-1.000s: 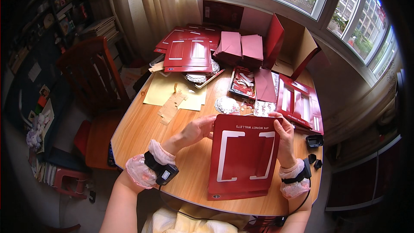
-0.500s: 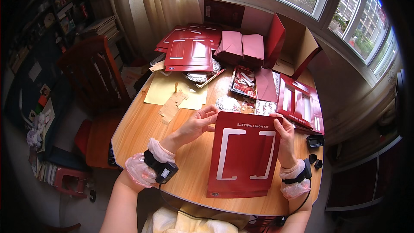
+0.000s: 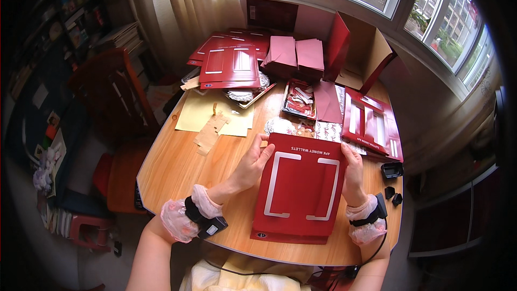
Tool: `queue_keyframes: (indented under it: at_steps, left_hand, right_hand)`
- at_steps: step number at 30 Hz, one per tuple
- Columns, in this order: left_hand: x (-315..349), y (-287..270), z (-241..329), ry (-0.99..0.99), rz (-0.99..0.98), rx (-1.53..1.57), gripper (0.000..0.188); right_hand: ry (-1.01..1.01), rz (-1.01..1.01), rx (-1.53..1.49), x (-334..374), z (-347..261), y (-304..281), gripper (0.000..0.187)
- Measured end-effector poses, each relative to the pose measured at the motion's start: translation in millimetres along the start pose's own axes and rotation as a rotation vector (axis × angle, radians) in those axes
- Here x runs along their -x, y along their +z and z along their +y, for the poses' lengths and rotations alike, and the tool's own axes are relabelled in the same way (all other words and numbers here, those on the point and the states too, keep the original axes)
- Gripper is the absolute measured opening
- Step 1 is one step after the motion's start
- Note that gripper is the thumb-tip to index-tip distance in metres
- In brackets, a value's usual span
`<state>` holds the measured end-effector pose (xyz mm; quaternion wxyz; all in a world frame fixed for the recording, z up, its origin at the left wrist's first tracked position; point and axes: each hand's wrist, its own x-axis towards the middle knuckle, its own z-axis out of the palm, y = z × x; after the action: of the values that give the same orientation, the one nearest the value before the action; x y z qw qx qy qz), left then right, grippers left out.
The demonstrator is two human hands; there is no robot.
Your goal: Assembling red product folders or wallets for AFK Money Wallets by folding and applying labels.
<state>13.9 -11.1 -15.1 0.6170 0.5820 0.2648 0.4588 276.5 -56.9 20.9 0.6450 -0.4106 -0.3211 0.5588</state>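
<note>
A flat red cardboard sleeve [image 3: 302, 188] is held up in front of me over the near part of the table, tilted. White bracket-shaped areas run down its two sides, and a fold line crosses it near the bottom. My left hand [image 3: 252, 164] grips its upper left corner, thumb on the edge and fingertips partly hidden behind it. With my right hand [image 3: 353, 175] I pinch the upper right edge; those fingers are partly hidden too. Both wrists wear pinkish cuffs with black straps and small devices.
Beyond lie a stack of red sleeves [image 3: 230, 67], pink envelopes [image 3: 309, 55], a black tray of scraps [image 3: 299, 99] and an open red box [image 3: 358, 48]. Yellow paper [image 3: 188, 116] and brown tape strips [image 3: 211, 133] sit left; more red sleeves [image 3: 371, 124] and black parts [image 3: 392, 170] right.
My left hand has closed onto the sleeve's upper left corner, its thumb now at the edge. The sleeve has shifted slightly left, and the whole view has moved a little.
</note>
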Motion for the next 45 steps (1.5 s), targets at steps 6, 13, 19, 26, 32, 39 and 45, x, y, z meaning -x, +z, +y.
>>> queue_keyframes:
  at_steps: [6,13,19,26,32,39,45]
  left_hand:
    - [-1.9,-0.9,-8.5,0.078,0.250,-0.085,0.020]
    - [-5.2,-15.4,-0.8,0.067,0.335,-0.112,0.018]
    - [-15.0,-3.9,-9.7,0.016,0.246,-0.111,0.019]
    - [-2.0,-7.9,-1.1,-0.242,0.149,-0.197,0.020]
    - [5.0,0.3,-6.3,-0.318,-0.067,0.014,0.029]
    - [-1.1,-6.9,-6.3,-0.247,0.068,0.047,0.018]
    - [-2.3,-3.3,-1.3,-0.192,0.122,0.092,0.013]
  right_hand:
    - [0.026,0.018,-0.032,-0.2,7.3,-8.2,0.024]
    - [0.036,-0.044,0.227,3.3,-7.3,-4.8,0.009]
    - [-0.017,0.014,0.245,18.5,1.1,-19.9,0.006]
    - [-0.179,0.109,0.347,19.2,19.7,-28.9,0.009]
    - [-0.152,0.220,0.222,19.6,25.0,-31.5,0.012]
    - [-0.353,0.169,0.481,18.0,20.4,-33.5,0.004]
    - [-0.123,0.175,0.321,23.8,7.7,-25.7,0.003]
